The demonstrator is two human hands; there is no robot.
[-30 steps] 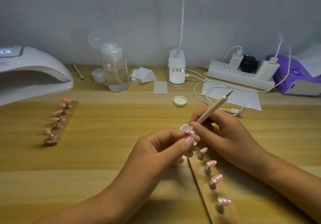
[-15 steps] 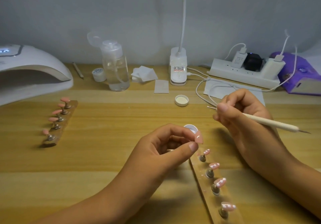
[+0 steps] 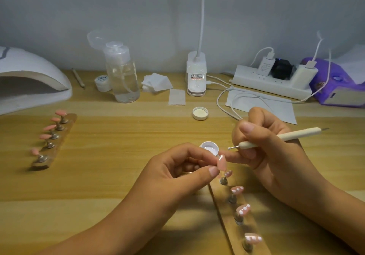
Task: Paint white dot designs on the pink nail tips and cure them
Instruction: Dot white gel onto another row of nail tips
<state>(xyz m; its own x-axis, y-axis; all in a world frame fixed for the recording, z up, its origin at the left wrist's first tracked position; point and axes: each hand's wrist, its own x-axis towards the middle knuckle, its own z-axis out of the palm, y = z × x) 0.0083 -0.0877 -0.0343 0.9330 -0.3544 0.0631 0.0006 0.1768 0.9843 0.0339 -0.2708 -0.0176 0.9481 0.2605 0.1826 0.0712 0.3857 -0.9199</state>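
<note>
Wooden worktop point(image 3: 118, 156): left hand point(image 3: 177, 175) fingers pinch a plain pink nail tip point(image 3: 221, 162) beside the white paint pot point(image 3: 209, 147). Right hand point(image 3: 272, 156) fingers grip the dotting pen point(image 3: 296, 134). Labels on the small jar point(image 3: 102, 80) and the lamp base point(image 3: 196, 76) are unreadable.

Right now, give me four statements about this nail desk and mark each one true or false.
1. The right hand holds the dotting tool. True.
2. The left hand holds nothing. False: it pinches a pink nail tip.
3. The tips on the left holder carry white dots. False: they are plain pink; the dotted tips stand on the near holder.
4. A loose white lid lies on the table beyond both hands. True.
</note>
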